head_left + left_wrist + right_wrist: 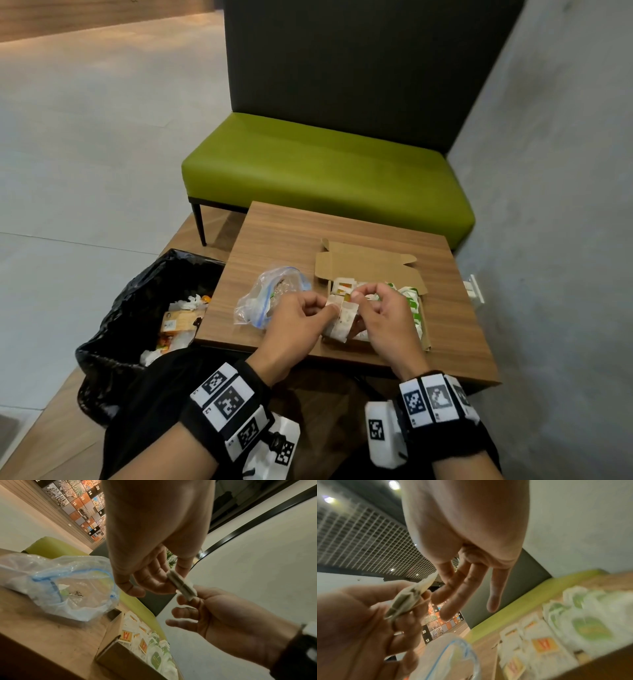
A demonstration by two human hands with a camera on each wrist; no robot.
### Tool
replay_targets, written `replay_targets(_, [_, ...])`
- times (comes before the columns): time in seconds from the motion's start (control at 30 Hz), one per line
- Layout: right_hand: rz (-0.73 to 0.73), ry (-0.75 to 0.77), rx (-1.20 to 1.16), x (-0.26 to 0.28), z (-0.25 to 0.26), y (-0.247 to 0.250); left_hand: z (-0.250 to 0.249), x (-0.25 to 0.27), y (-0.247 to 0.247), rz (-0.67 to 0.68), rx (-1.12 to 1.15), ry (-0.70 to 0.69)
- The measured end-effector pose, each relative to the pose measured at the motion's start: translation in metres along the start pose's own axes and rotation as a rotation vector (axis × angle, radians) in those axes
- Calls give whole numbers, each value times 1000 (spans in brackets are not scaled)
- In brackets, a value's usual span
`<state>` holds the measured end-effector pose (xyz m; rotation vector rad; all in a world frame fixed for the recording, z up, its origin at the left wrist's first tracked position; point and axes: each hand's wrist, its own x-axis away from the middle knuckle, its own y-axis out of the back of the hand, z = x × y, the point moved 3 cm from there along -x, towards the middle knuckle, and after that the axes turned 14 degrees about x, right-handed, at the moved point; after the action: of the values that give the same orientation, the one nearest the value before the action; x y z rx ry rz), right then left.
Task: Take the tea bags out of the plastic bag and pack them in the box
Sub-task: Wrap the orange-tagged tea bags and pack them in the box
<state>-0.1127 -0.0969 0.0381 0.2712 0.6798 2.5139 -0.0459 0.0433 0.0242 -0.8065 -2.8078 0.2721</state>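
Observation:
A small stack of white tea bags is held over the near left corner of the open cardboard box. My left hand pinches the stack from the left; my right hand pinches its top edge from the right. In the left wrist view the stack shows edge-on between the left hand and the right hand. The box holds several tea bags with orange and green labels. The clear zip plastic bag lies crumpled left of the box, apart from both hands.
The box and bag lie on a small wooden table. A bin lined with a black bag holding rubbish stands at the table's left edge. A green bench is behind, a grey wall to the right.

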Motion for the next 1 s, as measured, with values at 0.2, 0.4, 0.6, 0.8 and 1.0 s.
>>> replay_targets(0.2, [126, -59, -25, -17, 7, 8, 5, -5, -3, -22, -38, 36])
replay_targets(0.4, [117, 150, 5, -12, 10, -2, 13, -7, -4, -39, -87, 75])
replay_targets(0.6, [88, 236, 10, 10, -11, -6, 24, -6, 1, -46, 1, 207])
replay_targets(0.8, [101, 189, 63, 23, -28, -9, 35, -5, 3, -30, 33, 265])
replay_targets(1.0, [70, 93, 45, 20, -36, -8, 42, -1, 1, 62, -28, 252])
